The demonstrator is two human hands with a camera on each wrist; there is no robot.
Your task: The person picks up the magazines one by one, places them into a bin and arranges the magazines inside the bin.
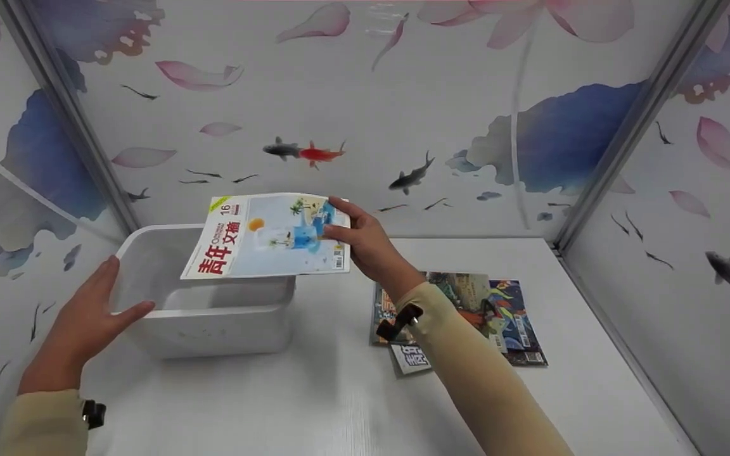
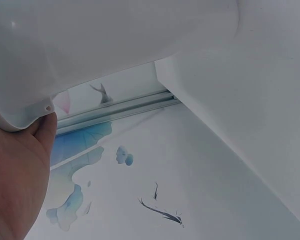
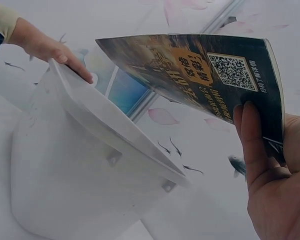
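My right hand (image 1: 371, 247) pinches a magazine (image 1: 263, 237) by its right edge, thumb on the light-blue cover and fingers beneath. The magazine is tilted above a white plastic bin (image 1: 225, 332), apart from its rim. Its dark back cover (image 3: 190, 70) with a QR code shows in the right wrist view. At the bin's near left corner, my left hand (image 1: 83, 323) holds the rim between thumb and fingers. In the left wrist view, part of that hand (image 2: 20, 175) shows beneath the rim. The magazine hides part of the bin's inside.
Several magazines (image 1: 457, 297) lie overlapping on the white table (image 1: 339, 405), right of the bin and partly behind my right forearm. White panels (image 1: 365, 95) printed with fish and petals enclose the table at the back and sides.
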